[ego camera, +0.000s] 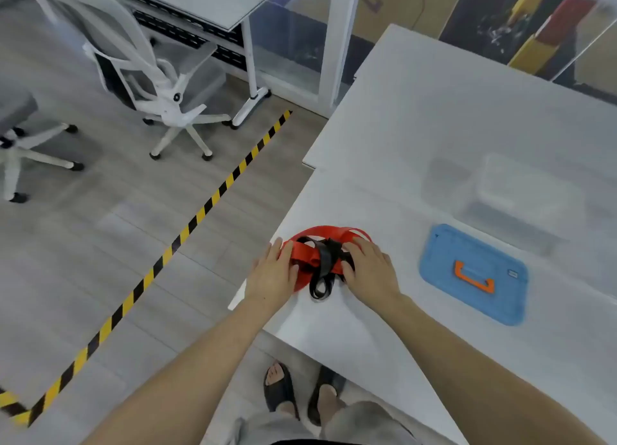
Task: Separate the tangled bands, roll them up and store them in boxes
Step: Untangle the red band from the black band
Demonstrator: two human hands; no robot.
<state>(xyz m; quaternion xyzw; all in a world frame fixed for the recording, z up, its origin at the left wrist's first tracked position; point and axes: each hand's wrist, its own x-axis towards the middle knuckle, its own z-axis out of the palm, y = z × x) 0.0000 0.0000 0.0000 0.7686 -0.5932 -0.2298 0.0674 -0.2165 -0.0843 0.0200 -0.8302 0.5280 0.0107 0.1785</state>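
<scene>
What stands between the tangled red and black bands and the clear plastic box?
Nothing visible does. Bare white table lies between the tangled red and black bands and the clear plastic box; the blue lid with orange handle lies beside the path.

Red band, black band, blue lid
</scene>
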